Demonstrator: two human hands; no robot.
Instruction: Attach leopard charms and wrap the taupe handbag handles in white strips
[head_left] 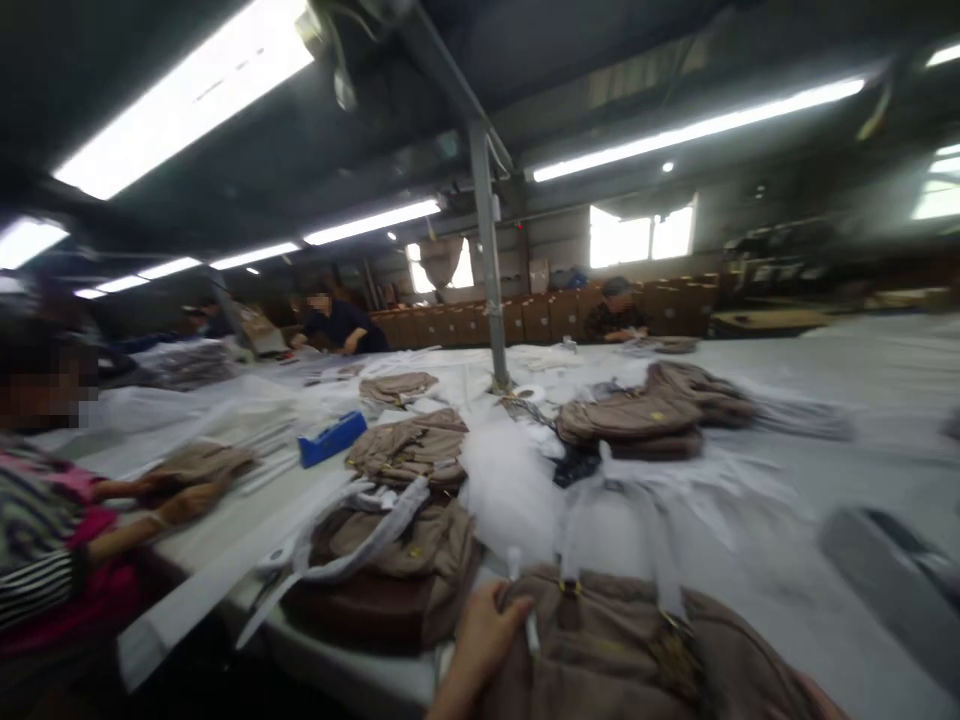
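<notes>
My left hand (484, 640) reaches in at the bottom centre with its fingers curled over the left edge of a brown bag (637, 650) lying at the near edge of the white table (750, 540). A sliver of my right hand (821, 700) shows at the bottom right behind the same bag; its fingers are hidden. A thin white strip (517, 575) stands just above my left fingers. The picture is smeared by motion.
More brown bags lie in stacks: one beside my left hand (390, 570), one behind it (412, 445), one at mid-table (645, 410). A blue tool (332, 438) lies left of them. A steel post (487, 260) rises from the table. A seated person (52, 520) works at left; others work at the far side.
</notes>
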